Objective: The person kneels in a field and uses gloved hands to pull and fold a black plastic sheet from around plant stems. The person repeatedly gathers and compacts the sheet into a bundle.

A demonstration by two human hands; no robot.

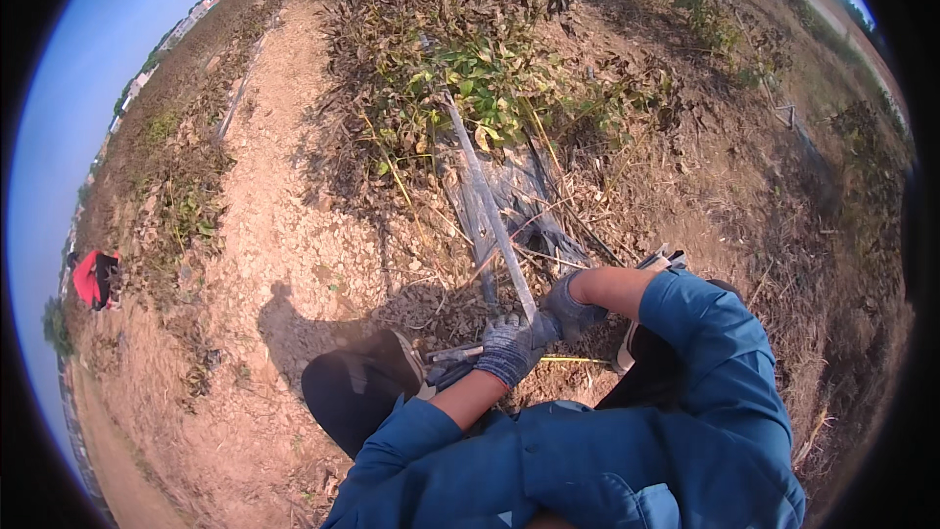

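Both my hands wear grey knitted gloves and meet low in front of my body, between my bent knees. My left hand [508, 347] is closed at the near end of a long, flat plastic strip [486, 195], which looks like drip tape. My right hand [576, 307] grips the same end beside it, its fingers partly hidden. The strip runs taut from the hands up into green and withered plants [477, 88]. Under it lies torn grey mulch film [507, 176] with dry stems across it. Beside my left wrist is a greyish bundle [454, 361], perhaps folded plastic.
A bare dirt path [272, 125] runs along the left of the row. Another person in red [94, 279] is bent down at the far left. Dry grass [800, 294] covers the ground on the right. A yellow stem [576, 360] lies below my hands.
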